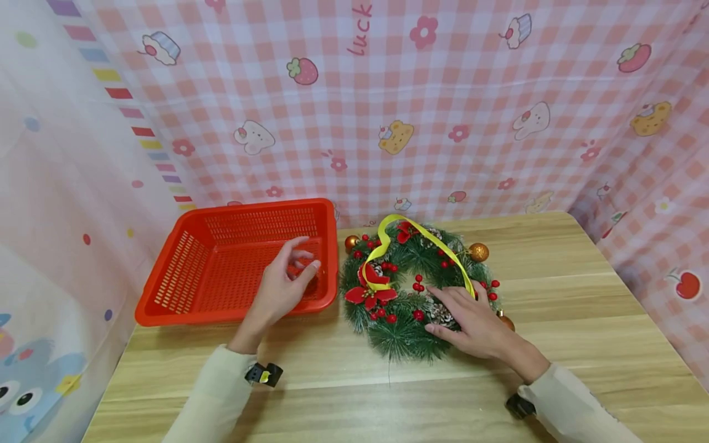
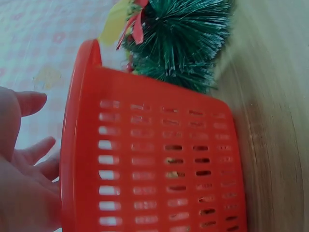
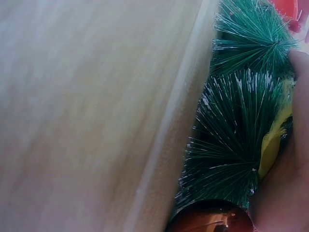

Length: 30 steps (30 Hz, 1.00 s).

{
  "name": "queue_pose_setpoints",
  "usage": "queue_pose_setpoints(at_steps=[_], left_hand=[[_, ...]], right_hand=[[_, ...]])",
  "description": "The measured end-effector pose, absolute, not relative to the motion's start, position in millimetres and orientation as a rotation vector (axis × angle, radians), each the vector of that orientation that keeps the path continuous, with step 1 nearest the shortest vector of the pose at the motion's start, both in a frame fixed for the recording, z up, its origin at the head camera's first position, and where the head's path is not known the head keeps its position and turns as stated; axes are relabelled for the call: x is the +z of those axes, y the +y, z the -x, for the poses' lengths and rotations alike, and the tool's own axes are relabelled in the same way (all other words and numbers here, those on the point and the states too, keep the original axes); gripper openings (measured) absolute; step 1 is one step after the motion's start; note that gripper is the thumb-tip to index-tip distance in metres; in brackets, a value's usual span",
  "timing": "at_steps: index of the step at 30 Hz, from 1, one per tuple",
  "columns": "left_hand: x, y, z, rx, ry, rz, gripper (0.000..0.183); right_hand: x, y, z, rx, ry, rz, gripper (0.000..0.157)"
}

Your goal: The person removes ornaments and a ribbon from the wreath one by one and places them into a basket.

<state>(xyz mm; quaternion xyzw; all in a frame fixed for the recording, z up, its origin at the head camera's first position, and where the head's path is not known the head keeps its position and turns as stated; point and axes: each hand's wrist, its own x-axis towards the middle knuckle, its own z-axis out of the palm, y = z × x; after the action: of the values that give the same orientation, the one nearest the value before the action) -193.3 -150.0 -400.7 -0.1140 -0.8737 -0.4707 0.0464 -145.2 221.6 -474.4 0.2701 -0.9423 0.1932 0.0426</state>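
Note:
A green Christmas wreath (image 1: 407, 341) lies flat on the table, trimmed with red berries, pinecones, a red poinsettia flower (image 1: 370, 294) and gold baubles (image 1: 478, 251). A yellow ribbon (image 1: 437, 241) loops over its top. My right hand (image 1: 471, 320) rests on the wreath's right side, fingers extended over a pinecone and beside the ribbon's end. My left hand (image 1: 284, 286) hovers over the right part of a red plastic basket (image 1: 238, 264), its fingers loosely bent and nothing visible between them. In the left wrist view, the basket's slotted wall (image 2: 154, 159) hides part of that hand.
The basket stands immediately left of the wreath on the wooden table (image 1: 354, 400). A pink checked curtain (image 1: 354, 123) hangs behind the table's back edge and round the right side. At the left hangs a pale patterned curtain (image 1: 61, 215).

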Motion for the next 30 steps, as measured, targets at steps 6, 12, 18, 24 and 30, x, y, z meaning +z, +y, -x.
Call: queue_pose_setpoints(at_steps=[6, 12, 18, 24, 30], left_hand=[[-408, -136, 191, -1.158, -2.822, 0.485, 0.061], [-412, -128, 188, -0.886, -2.995, 0.475, 0.070], [-412, -123, 185, -0.605, -3.066, 0.478, 0.073], [-415, -122, 185, -0.471, -3.094, 0.497, 0.070], [-418, -122, 187, -0.461, -3.093, 0.512, 0.069]], right_hand=[[-475, 221, 145, 0.584, -2.882, -0.826, 0.075], [-476, 221, 145, 0.584, -2.873, -0.830, 0.075], [-475, 222, 145, 0.585, -2.871, -0.829, 0.074], [-473, 225, 145, 0.589, -2.890, -0.850, 0.072], [-468, 239, 147, 0.592, -2.908, -0.894, 0.070]])
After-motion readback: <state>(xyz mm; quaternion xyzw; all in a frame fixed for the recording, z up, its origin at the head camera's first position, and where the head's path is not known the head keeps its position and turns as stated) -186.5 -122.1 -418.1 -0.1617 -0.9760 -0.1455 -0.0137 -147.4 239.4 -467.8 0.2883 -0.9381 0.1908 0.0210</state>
